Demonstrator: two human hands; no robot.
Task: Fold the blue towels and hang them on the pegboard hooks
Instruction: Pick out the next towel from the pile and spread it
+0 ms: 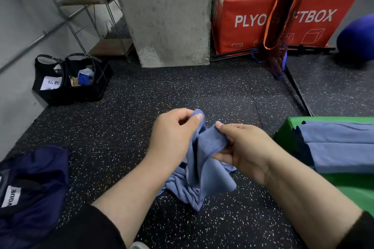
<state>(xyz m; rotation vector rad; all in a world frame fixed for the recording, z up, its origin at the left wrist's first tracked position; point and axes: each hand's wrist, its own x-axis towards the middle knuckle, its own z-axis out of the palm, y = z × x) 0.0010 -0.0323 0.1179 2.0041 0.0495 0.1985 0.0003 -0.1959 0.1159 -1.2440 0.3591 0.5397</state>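
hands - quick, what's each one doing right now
Left hand: closed, its fingers pinching the top edge of the blue towel.
Right hand: closed, gripping the same towel's edge a little to the right.

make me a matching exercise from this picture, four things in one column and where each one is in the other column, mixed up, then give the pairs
Things
1. unfolded blue towel
2. folded blue towels
3. red plyo box
4. black bags

Places
A. against the wall, far left
B. on the green block, right
C. behind the concrete pillar, upper right
D. pinched between left hand and right hand, its lower part trailing onto the floor

Pairs: 1-D, 2-B, 3-C, 4-A
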